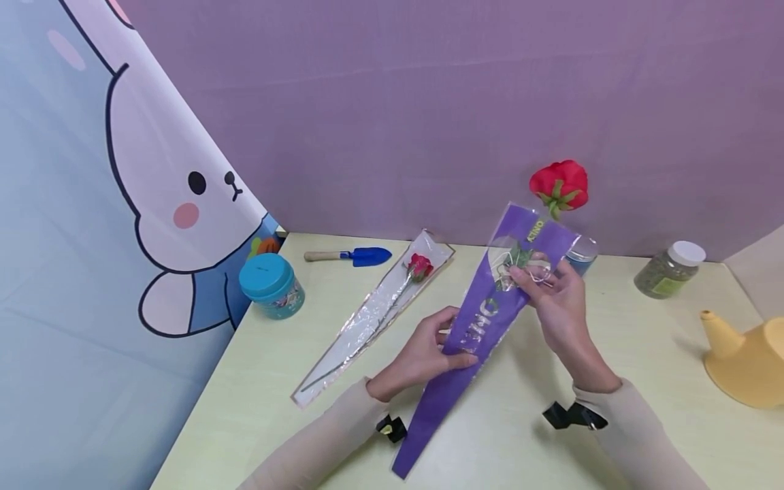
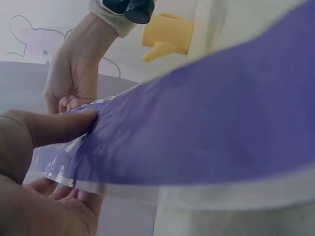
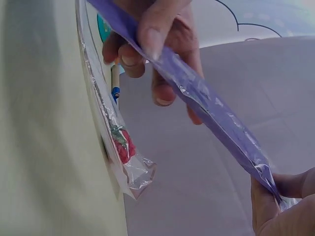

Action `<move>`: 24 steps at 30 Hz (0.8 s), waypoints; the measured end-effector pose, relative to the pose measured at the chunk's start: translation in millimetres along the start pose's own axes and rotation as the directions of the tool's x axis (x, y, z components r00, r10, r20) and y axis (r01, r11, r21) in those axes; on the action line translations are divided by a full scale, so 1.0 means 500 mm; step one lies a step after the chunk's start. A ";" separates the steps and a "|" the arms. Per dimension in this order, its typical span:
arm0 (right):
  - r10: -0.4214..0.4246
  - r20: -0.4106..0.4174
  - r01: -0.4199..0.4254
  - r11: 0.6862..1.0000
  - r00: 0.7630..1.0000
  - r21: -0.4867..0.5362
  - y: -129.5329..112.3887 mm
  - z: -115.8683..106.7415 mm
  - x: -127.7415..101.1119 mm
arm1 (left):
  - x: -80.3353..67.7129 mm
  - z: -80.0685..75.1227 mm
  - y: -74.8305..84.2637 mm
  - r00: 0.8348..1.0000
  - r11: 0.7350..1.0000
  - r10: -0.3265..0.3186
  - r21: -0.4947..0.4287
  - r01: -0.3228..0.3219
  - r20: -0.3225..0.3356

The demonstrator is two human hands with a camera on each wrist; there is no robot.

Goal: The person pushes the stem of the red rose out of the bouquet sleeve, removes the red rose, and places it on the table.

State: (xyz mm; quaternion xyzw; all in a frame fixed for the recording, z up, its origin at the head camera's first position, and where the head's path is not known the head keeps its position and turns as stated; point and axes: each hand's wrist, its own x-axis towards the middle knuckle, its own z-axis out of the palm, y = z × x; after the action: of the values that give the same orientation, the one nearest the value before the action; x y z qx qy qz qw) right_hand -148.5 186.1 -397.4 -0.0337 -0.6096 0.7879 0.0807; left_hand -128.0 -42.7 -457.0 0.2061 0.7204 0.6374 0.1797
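A long tapered purple flower sleeve [image 1: 447,388] with clear film and gold lettering slants over the table, its wide end up and away. My left hand [image 1: 425,350] grips it around the middle, thumb [image 2: 64,127] across the front and fingers behind. Near the wide end, my right hand [image 1: 560,306] pinches the right edge. Green leaves show through the sleeve's clear round window. Behind the wide end rises a red rose [image 1: 560,185], its lower stem hidden. To the left, a white-backed clear sleeve [image 1: 361,333] lies flat with a smaller red rose [image 1: 420,267] inside.
A blue trowel [image 1: 370,256] with a wooden handle and a turquoise lidded tub [image 1: 271,286] stand at the back left. Partly hidden behind the right hand is a clear and blue container [image 1: 582,255]. Rightward are a white-lidded jar [image 1: 669,270] and a yellow watering can [image 1: 744,361].
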 end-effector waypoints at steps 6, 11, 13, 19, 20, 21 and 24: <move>-0.014 -0.001 0.014 0.998 1.000 -0.056 0.003 0.003 -0.002 | 0.010 -0.011 0.008 0.999 0.999 0.010 0.031 -0.009 -0.033; -0.021 -0.013 0.021 0.999 1.000 -0.046 0.007 0.007 -0.002 | 0.017 -0.012 0.014 0.997 1.000 0.022 0.024 -0.020 -0.077; -0.025 -0.022 0.025 0.999 0.999 -0.033 0.008 0.007 -0.002 | 0.018 -0.010 0.015 0.995 0.999 0.027 0.024 -0.024 -0.097; -0.036 -0.045 0.037 0.999 0.998 0.011 0.012 0.014 -0.005 | 0.016 0.000 0.014 0.993 1.000 0.020 0.026 -0.017 -0.117; -0.036 -0.048 0.037 0.999 0.998 0.017 0.013 0.015 -0.005 | 0.015 0.001 0.013 0.993 1.000 0.021 0.025 -0.018 -0.117; -0.036 -0.051 0.037 0.999 0.998 0.019 0.014 0.017 -0.005 | 0.015 0.003 0.013 0.993 1.000 0.021 0.025 -0.019 -0.119; -0.035 -0.059 0.036 0.999 0.998 0.024 0.016 0.023 -0.007 | 0.014 0.005 0.011 0.991 1.000 0.022 0.017 -0.020 -0.129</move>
State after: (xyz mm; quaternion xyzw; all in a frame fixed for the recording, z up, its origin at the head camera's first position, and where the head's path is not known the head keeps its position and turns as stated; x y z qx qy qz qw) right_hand -147.4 172.8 -402.5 -0.0451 -0.5976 0.7925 0.1129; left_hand -132.2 -36.6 -451.6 0.1734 0.7331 0.6458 0.1242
